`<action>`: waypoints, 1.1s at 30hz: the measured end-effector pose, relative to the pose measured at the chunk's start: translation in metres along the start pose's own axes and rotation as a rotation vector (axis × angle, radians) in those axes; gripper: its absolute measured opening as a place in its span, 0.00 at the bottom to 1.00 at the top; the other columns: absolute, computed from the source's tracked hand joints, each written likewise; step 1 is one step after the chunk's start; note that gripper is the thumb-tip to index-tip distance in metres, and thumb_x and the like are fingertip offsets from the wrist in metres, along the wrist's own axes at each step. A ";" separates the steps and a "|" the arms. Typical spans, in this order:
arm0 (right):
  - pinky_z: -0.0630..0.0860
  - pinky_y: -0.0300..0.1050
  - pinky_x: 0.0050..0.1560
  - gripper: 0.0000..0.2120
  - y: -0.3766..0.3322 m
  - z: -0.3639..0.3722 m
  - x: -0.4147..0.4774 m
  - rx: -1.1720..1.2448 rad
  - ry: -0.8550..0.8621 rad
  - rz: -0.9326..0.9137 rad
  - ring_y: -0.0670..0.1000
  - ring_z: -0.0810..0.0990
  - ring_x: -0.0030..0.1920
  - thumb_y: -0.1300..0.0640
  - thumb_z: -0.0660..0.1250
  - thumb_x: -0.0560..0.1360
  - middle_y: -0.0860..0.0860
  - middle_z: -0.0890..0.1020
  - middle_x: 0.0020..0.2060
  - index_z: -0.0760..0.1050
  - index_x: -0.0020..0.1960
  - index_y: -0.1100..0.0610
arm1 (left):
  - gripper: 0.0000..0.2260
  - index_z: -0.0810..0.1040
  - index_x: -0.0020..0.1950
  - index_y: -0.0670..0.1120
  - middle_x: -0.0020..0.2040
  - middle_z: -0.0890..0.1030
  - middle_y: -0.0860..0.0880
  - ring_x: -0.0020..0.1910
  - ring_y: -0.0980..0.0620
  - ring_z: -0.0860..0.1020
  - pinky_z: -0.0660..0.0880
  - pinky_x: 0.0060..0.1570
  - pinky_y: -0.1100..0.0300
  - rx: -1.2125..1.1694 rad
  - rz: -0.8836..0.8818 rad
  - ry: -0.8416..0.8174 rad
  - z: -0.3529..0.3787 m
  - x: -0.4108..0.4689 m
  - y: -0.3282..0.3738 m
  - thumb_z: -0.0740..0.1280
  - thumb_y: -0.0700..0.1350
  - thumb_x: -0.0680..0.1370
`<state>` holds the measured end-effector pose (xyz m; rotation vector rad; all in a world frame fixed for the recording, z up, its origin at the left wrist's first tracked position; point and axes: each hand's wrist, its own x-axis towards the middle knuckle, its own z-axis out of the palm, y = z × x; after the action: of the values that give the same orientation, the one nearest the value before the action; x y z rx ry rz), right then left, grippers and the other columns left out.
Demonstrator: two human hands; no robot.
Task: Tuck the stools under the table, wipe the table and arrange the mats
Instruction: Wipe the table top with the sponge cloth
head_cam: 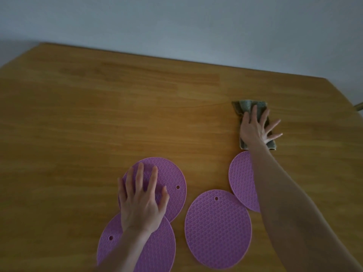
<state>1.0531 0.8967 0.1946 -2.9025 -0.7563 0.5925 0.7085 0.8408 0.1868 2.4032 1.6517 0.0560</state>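
Note:
Several round purple silicone mats lie on the wooden table (pixel 98 114). My left hand (pixel 141 201) rests flat with spread fingers on one mat (pixel 172 177), which overlaps a second mat (pixel 157 250) nearer to me. A third mat (pixel 218 228) lies to the right of them. A fourth mat (pixel 240 177) is partly hidden under my right forearm. My right hand (pixel 255 128) presses a grey-green cloth (pixel 249 106) flat on the table at the right, fingers straight and splayed. No stools are in view.
The table's far edge runs along a pale wall (pixel 176 22). At the right border a small piece of something metallic (pixel 359 106) shows past the table's right edge.

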 end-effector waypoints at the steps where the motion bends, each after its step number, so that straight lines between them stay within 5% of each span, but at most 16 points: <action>1: 0.31 0.71 0.67 0.26 0.002 -0.002 0.000 0.021 -0.006 0.039 0.61 0.29 0.73 0.39 0.39 0.80 0.46 0.37 0.76 0.40 0.76 0.40 | 0.28 0.71 0.70 0.48 0.72 0.66 0.41 0.72 0.38 0.60 0.52 0.70 0.39 -0.002 0.000 -0.001 0.000 0.000 0.000 0.54 0.60 0.75; 7: 0.29 0.71 0.65 0.26 -0.023 0.007 -0.015 0.034 -0.001 0.005 0.61 0.29 0.73 0.39 0.39 0.80 0.46 0.37 0.77 0.41 0.76 0.39 | 0.27 0.70 0.70 0.48 0.72 0.67 0.40 0.71 0.37 0.60 0.53 0.69 0.38 -0.008 0.008 0.000 0.001 0.001 0.000 0.54 0.59 0.75; 17: 0.26 0.67 0.64 0.25 -0.075 0.058 -0.104 -0.108 -0.033 -0.454 0.59 0.29 0.73 0.39 0.39 0.80 0.45 0.38 0.77 0.41 0.76 0.39 | 0.27 0.70 0.71 0.49 0.72 0.67 0.41 0.71 0.38 0.60 0.52 0.70 0.40 -0.011 0.017 0.009 0.001 0.002 0.000 0.53 0.60 0.76; 26: 0.27 0.65 0.66 0.25 -0.070 0.050 -0.083 -0.048 0.015 -0.246 0.60 0.30 0.74 0.41 0.40 0.81 0.47 0.38 0.77 0.42 0.77 0.40 | 0.27 0.70 0.70 0.48 0.72 0.67 0.40 0.72 0.37 0.61 0.55 0.68 0.38 -0.028 0.032 0.010 0.003 0.004 0.003 0.55 0.59 0.76; 33: 0.28 0.67 0.66 0.25 -0.104 0.064 -0.103 -0.020 -0.034 -0.251 0.60 0.29 0.73 0.40 0.40 0.80 0.47 0.37 0.77 0.42 0.76 0.39 | 0.26 0.72 0.69 0.48 0.71 0.68 0.41 0.72 0.38 0.62 0.54 0.69 0.40 -0.092 0.028 0.027 0.004 0.005 0.002 0.56 0.59 0.75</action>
<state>0.8983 0.9367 0.1901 -2.7588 -1.1147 0.6092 0.7127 0.8438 0.1829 2.3672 1.5900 0.1657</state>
